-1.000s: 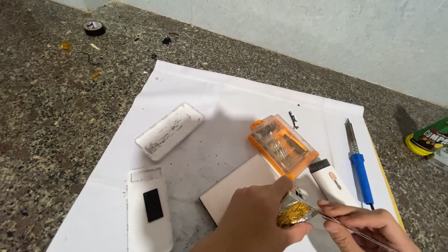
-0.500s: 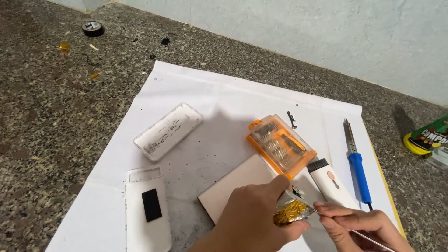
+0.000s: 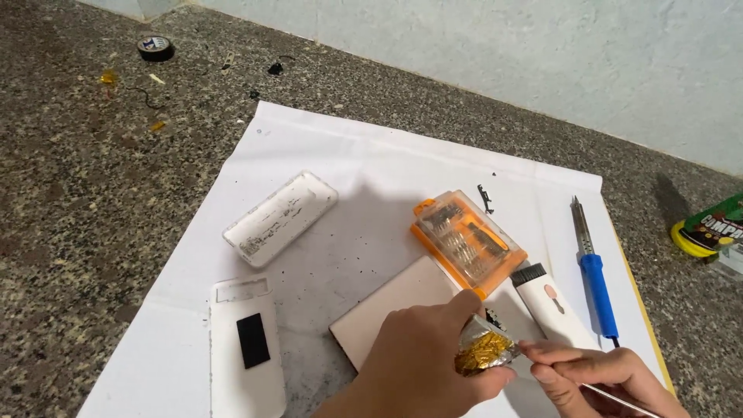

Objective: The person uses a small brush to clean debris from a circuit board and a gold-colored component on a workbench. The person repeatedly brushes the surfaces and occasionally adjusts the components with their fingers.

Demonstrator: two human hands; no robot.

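Left hand (image 3: pixel 422 364) pinches a foil packet (image 3: pixel 484 353) of gold bits, low and near, right of centre. Right hand (image 3: pixel 596 379) is closed round a thin metal tool (image 3: pixel 619 399), its tip at the packet's edge. Under the hands lies a pink board (image 3: pixel 391 310) on the white sheet (image 3: pixel 371 162). Just beyond sits the orange bit case (image 3: pixel 467 241); right of it, a white brush (image 3: pixel 549 302) and a blue-handled iron (image 3: pixel 594 271). Two white shells (image 3: pixel 280 217) lie to the left.

The left hand (image 3: pixel 422 364) is curled, thumb and fingers pinched together. Just to its right — the right hand (image 3: pixel 596 375), fingers closed in a pen-like grip.
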